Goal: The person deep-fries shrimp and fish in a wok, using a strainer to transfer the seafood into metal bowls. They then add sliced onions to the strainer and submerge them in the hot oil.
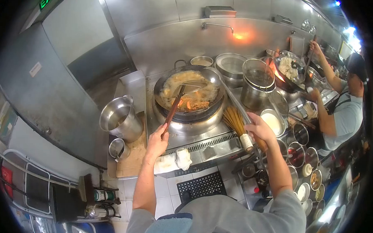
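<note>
A large wok (189,91) on the burner holds yellowish food with orange pieces. My left hand (157,141) grips the wooden handle of a spatula (174,106) whose blade rests in the wok's food. My right hand (259,128) holds the long handle of a metal ladle (231,96) that reaches across the wok's right rim into the food. A bamboo brush (237,125) lies on the stove ledge just left of my right hand.
A steel pot (120,118) and a small cup (117,148) stand at the left on a board. A tall stockpot (256,83) and bowls sit right of the wok, with several sauce containers (305,170) below. Another person (344,107) cooks at a flaming wok (289,72) at the far right.
</note>
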Tool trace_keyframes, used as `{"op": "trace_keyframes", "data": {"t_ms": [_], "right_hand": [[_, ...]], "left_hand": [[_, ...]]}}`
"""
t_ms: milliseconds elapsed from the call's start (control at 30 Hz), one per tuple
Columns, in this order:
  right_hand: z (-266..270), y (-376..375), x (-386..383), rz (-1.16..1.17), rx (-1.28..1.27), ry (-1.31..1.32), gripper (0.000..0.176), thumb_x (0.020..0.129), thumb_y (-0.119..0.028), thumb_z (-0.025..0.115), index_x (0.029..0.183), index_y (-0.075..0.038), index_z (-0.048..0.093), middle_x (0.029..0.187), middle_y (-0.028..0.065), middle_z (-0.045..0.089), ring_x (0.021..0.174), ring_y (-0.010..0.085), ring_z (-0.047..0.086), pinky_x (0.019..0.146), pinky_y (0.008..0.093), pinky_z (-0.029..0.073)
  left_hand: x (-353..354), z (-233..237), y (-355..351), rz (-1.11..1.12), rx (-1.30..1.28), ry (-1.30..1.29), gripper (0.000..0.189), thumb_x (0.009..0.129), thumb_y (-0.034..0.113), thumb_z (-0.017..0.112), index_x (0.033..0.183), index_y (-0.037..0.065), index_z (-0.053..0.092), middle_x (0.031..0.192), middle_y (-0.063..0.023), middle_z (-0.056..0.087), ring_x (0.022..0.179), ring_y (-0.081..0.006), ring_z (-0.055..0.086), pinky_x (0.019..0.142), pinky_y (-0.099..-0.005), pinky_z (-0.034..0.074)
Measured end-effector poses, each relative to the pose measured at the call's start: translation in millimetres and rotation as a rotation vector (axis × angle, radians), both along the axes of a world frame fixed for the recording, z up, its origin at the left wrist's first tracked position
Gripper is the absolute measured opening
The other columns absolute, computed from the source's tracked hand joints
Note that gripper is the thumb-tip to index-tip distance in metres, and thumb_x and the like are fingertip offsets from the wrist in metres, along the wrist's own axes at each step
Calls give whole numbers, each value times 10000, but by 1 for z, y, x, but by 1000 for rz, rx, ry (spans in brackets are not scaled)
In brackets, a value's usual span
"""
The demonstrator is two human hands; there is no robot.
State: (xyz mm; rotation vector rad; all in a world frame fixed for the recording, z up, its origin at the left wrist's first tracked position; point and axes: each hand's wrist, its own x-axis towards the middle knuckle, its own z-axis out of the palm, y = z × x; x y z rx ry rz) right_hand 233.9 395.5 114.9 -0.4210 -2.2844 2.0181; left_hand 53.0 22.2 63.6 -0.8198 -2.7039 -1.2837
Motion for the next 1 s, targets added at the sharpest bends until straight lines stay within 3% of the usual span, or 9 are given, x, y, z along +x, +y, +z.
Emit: {"op": "trace_keyframes", "data": {"t_ms": [167,367,467,833,1000], "right_hand": [[-11,-11,-59,71,61,-17,515,792,-31,601,1279,50,453,606,50,525,486,137,511,410,297,423],[-26,-30,-103,-114,163,45,578,788,-26,609,1323,53,405,623,38,534,477,128,510,419,283,410],[-27,-33,-102,-123,175,97,680,786,-37,601,1392,60,307,592,61,521,466,154,510,412,299,418],[-25,-49,-62,-136,150,8,624,804,-52,619,1365,49,366,594,52,526,474,136,513,414,292,423],[-15,-58,-66,-137,101,1,624,806,-50,619,1363,55,358,614,42,521,482,127,507,407,288,427]], "left_hand": [[0,2,-8,-26,-43,81,401,876,139,554,1270,66,558,1293,-233,526,1142,-392,540,975,-414,441],[2,-11,1,-20,-50,80,404,878,156,544,1271,66,555,1287,-234,529,1115,-408,550,967,-429,446],[7,-11,17,-7,-16,10,398,882,139,548,1270,49,552,1313,-225,510,1160,-393,524,976,-403,436],[0,6,-1,-37,6,-18,402,863,105,561,1261,46,555,1320,-200,515,1141,-382,541,975,-380,444],[16,-30,22,-44,-163,100,452,861,137,537,1311,98,529,1359,-236,465,1059,-409,589,914,-446,494]]}}
